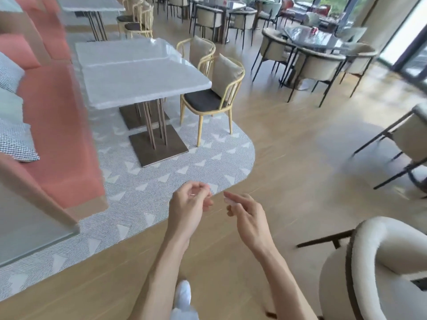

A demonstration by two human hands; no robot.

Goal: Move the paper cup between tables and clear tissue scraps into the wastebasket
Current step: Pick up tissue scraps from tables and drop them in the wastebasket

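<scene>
Over the wooden floor [288,158], on the near side of the white marble table [143,72], both hands hang in mid-air with nothing beneath them. The left hand [189,204] has its fingers loosely curled, and a small pale fleck shows at its fingertips; whether that is a pinched tissue scrap or only motion blur I cannot tell. The right hand [245,213] is relaxed, fingers nearly straight, carrying nothing. No paper cup appears on the marble table or anywhere else in view, and no wastebasket shows either; both probably lie outside the frame.

A paper cup should be light and easily crushed, so a gentle hold around the middle of its wall seems best. Tissue scraps are soft and nearly weightless, better pinched than scooped.

Blur smears the salmon bench [57,135] left of the table, and the glass tabletop [27,227] at the near left is cut off by the frame.
</scene>
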